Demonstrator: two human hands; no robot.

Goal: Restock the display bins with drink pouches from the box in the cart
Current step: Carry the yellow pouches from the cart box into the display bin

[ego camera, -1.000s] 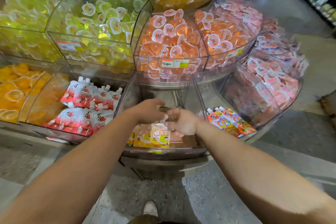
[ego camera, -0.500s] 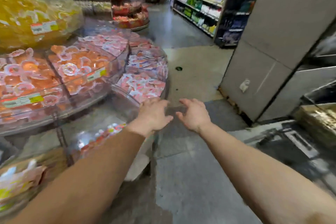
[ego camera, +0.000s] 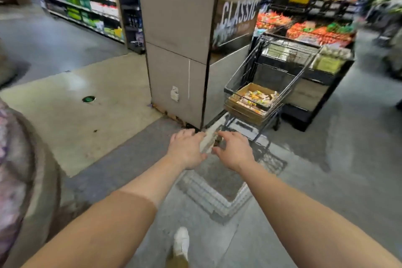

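**Hands out, heading for the cart**

Both hands empty as far as I can see. Left hand [ego camera: 186,150] and right hand [ego camera: 233,150] are held out close together, fingers loosely spread; the pale blur between them could be floor marking or a scrap, can't tell. Box [ego camera: 252,102] of drink pouches [ego camera: 256,97] sits low in the cart [ego camera: 272,76], well ahead, beside the pillar [ego camera: 176,50]. Display bin [ego camera: 19,159] at far left, blurred.

Risks, my read:
- Deep basket, low box: 1 awkward reach, pouches slip out.
- Overfilling 2 hands: drops on the way to the bin.
- Cart rolls if leaned on.
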